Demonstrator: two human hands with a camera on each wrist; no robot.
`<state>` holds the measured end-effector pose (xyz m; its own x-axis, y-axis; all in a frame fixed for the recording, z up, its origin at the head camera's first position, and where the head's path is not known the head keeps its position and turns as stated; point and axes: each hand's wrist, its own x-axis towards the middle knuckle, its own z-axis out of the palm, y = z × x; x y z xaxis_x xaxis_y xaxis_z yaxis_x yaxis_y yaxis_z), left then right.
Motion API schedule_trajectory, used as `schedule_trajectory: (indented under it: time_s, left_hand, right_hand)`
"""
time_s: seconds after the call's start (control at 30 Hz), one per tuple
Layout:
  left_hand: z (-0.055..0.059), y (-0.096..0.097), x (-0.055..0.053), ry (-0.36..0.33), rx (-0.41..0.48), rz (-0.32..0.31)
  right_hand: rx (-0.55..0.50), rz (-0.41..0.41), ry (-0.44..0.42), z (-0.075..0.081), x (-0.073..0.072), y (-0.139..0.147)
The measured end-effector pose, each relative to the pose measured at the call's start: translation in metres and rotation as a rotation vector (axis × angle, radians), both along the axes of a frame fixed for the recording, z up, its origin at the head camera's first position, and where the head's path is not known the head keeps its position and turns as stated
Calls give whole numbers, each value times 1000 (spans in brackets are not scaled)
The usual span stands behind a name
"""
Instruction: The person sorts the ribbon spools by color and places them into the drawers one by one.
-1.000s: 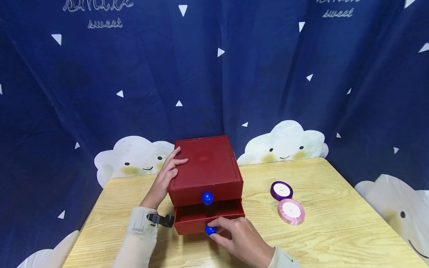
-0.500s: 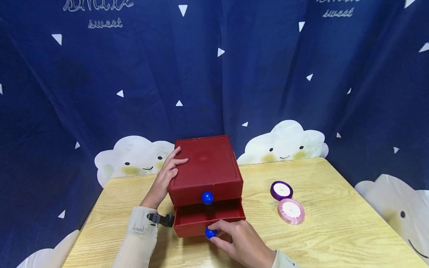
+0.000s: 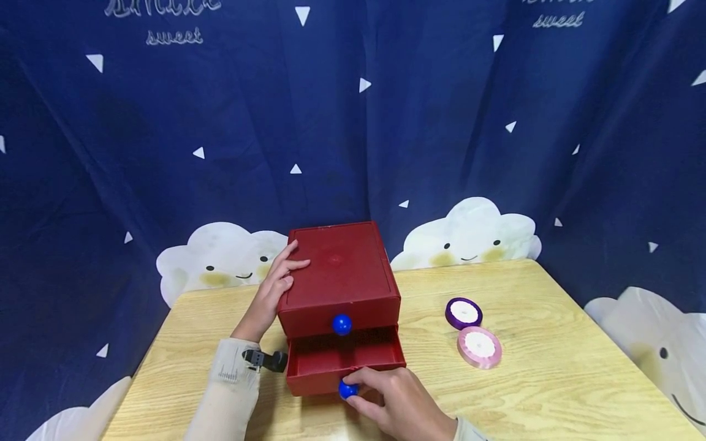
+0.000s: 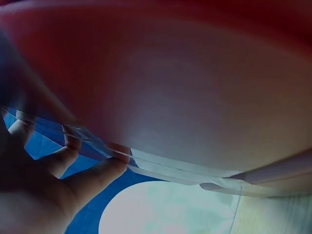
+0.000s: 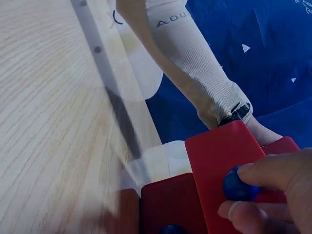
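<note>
A red two-drawer box [image 3: 342, 263] stands on the wooden table, its upper drawer closed behind a blue knob [image 3: 342, 324]. The lower drawer [image 3: 314, 384] is pulled partway out, and its visible inside holds nothing. My right hand [image 3: 405, 401] pinches the lower drawer's blue knob [image 5: 239, 185] between thumb and fingers. Along the box's left edge rests my left hand [image 3: 270, 300], fingers spread over onto the top. In the left wrist view, that hand's fingers [image 4: 97, 180] touch the box's side, which fills most of the picture.
Right of the box, a purple ribbon roll [image 3: 463, 313] and a pink ribbon roll [image 3: 479, 347] lie touching or nearly so on the table [image 3: 551, 367]. A dark blue curtain [image 3: 441, 122] with clouds and triangles hangs behind.
The lower drawer has slid slightly farther out toward me, with my right hand on its knob. My left hand has stayed in place on the box.
</note>
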<state>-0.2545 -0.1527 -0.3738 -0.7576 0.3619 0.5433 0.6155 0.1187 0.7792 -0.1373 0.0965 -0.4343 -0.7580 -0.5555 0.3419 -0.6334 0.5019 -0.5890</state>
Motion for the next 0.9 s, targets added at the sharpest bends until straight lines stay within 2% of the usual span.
schedule_trajectory:
  time_s: [0.13,0.33,0.63,0.9]
  left_hand:
    - [-9,-3,-8,8,12,-8]
    - [-20,-6,-19,19,14,-11]
    - [1,1,-2,18,6,-13]
    - [3,1,0,19,3,-1]
  right_hand:
    - [3,-4,-54,1,3,1]
    - [-1,-2,-66,3,5,2]
    - [-14,15,-20,1,8,3]
    - [-5,22,-5,0,10,4]
